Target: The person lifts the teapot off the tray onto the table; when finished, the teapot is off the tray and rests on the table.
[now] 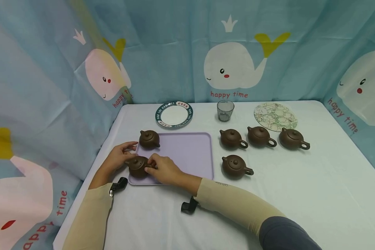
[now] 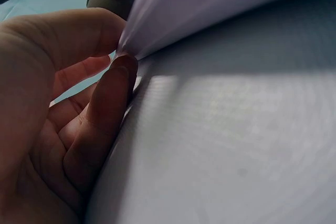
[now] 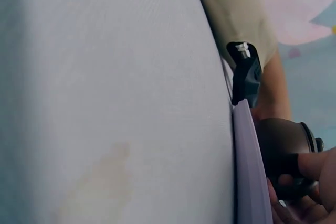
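A brown clay teapot stands at the front left corner of a lavender tray. My right hand pinches this teapot's handle, its spout pointing left; the dark body also shows in the right wrist view. At the tray's left side is my left hand, close by the spout. Its thumb and a finger pinch the tray's edge in the left wrist view. Behind, at the tray's back left corner, sits a second brown teapot.
Several more brown teapots stand right of the tray, three in a back row with one teapot in front. Farther back are a green-rimmed plate, a clear glass and a round patterned mat. A whale-print curtain hangs behind the table.
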The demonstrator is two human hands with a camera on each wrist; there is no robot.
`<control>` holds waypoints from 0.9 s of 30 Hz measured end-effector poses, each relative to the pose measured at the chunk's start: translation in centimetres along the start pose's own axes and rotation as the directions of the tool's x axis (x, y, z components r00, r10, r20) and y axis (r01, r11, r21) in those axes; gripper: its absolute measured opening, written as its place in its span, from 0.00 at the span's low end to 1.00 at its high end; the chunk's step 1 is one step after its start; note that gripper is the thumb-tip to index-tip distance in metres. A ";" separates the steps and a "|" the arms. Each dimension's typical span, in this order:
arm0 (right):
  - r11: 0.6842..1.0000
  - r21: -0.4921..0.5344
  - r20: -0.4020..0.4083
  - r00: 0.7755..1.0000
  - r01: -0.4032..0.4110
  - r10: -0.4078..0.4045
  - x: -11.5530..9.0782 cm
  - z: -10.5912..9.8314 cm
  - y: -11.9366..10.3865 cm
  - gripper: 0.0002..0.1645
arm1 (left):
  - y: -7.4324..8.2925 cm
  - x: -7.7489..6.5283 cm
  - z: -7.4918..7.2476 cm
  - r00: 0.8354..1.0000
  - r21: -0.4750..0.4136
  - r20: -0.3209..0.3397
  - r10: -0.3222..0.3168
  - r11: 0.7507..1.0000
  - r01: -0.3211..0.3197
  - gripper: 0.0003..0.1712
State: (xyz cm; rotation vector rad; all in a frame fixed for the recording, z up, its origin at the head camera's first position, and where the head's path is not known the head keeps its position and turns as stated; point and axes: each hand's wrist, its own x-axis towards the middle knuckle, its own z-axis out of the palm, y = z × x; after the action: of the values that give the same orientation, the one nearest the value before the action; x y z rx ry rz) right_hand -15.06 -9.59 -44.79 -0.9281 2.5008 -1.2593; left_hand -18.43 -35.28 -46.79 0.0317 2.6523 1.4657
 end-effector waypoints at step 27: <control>0.994 0.054 -0.096 0.991 0.095 -0.089 -1.9 -2.0 -0.1 0.06 | 0.4 -0.2 0.0 0.999 0.036 0.010 -0.048 0.998 0.047 0.38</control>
State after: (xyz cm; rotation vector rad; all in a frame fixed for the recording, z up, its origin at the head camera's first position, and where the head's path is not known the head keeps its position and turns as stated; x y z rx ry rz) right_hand -14.35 -7.12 -43.63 -1.0033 2.5014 -1.4282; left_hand -18.21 -35.10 -46.36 -0.0202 2.6520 1.3996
